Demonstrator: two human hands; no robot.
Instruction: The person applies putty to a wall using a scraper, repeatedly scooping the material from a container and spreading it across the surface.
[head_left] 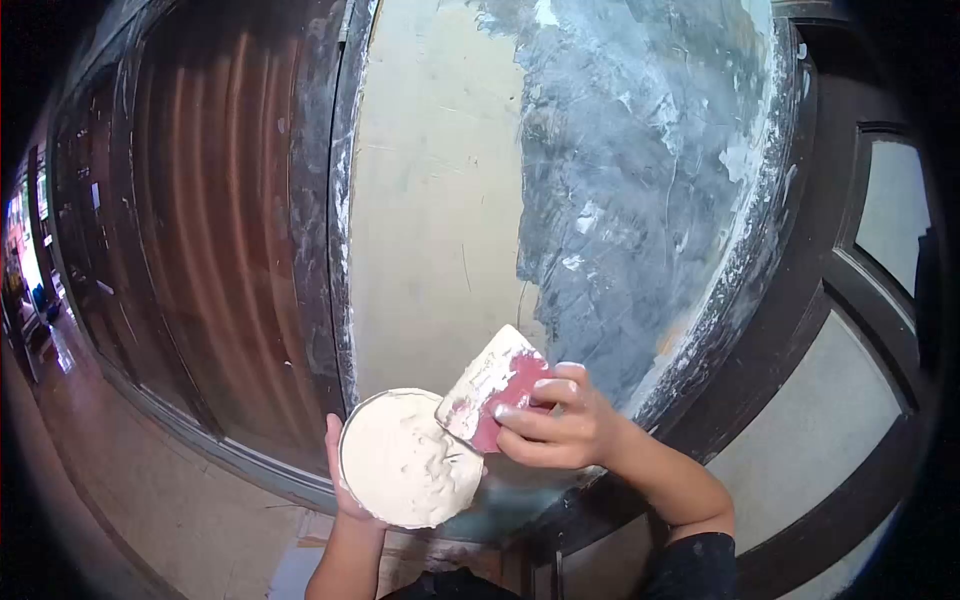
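A round container of cream-coloured paste (405,465) rests in my left hand (345,475), whose fingers and palm support its left side and underside. My right hand (560,425) grips a red scraper (515,392), its fingers wrapped over the right part. White paste covers much of the scraper's upper left face and edge. The scraper's lower left corner is at the container's upper right rim, over the paste. Behind both hands stands a wall panel, cream on the left (435,200) and patchy grey-blue on the right (640,190).
Dark-framed reddish-brown panels (220,220) stand left of the wall. On the right is a dark wooden frame with pale panels (815,450). A tan floor (180,490) shows at the lower left, and a bright opening (25,240) lies at the far left.
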